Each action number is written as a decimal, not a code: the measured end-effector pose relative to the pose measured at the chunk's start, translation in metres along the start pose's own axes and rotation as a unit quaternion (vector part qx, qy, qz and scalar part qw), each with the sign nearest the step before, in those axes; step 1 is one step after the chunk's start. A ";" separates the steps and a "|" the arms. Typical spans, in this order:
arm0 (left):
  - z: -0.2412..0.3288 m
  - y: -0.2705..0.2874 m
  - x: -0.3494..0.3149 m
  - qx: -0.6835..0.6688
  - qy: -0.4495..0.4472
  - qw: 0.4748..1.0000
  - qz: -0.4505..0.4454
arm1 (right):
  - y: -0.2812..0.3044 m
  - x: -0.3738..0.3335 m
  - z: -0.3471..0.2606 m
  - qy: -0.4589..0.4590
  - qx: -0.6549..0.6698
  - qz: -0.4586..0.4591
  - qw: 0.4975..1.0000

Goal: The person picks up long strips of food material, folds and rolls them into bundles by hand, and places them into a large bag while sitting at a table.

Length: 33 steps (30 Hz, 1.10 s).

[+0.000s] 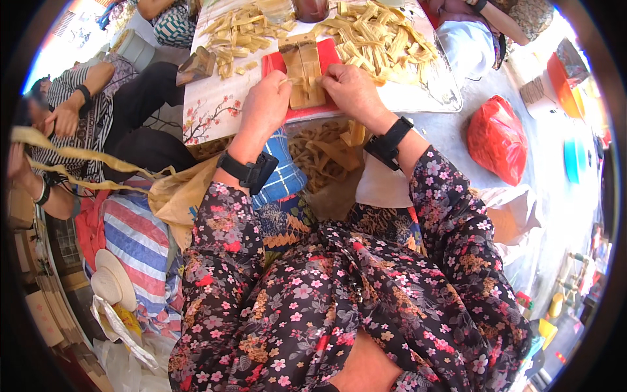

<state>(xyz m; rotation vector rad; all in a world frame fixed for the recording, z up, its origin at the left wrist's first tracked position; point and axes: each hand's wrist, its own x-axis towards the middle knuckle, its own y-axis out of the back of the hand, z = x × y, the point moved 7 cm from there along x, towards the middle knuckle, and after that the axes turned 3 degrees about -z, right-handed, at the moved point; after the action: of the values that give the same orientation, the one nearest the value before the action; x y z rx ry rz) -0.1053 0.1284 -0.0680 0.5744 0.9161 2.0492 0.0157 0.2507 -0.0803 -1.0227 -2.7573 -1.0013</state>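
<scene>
The left hand curls, fingertips drawn together, at the left edge of a wooden block — which lies between both hands on a red mat — while the right hand curls at the block's right edge, what either grasps unclear, yellowish strips heaped beyond.

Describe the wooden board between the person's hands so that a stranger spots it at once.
Find the white table at the top of the picture, then the red mat at its near edge. The board is on that mat, between the left hand and the right hand. It is a flat brown rectangle, unlike the loose yellowish strips heaped to either side.
</scene>
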 end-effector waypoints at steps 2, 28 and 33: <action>0.003 0.005 -0.016 0.005 0.001 1.000 0.005 | 0.005 -0.008 0.000 -0.007 -0.060 0.008 0.998; 0.070 0.019 -0.118 0.040 -0.139 0.985 0.089 | -0.023 -0.087 -0.055 -0.059 0.423 -0.094 0.899; 0.082 0.025 -0.121 -0.024 -0.226 0.953 0.199 | -0.039 -0.096 -0.065 -0.178 0.620 -0.236 0.727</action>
<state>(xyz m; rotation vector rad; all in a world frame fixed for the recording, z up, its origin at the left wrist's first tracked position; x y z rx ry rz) 0.0063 0.0527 -0.0055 1.2221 0.5014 2.1403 0.0558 0.1350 -0.0740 -0.2417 -2.9396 1.1778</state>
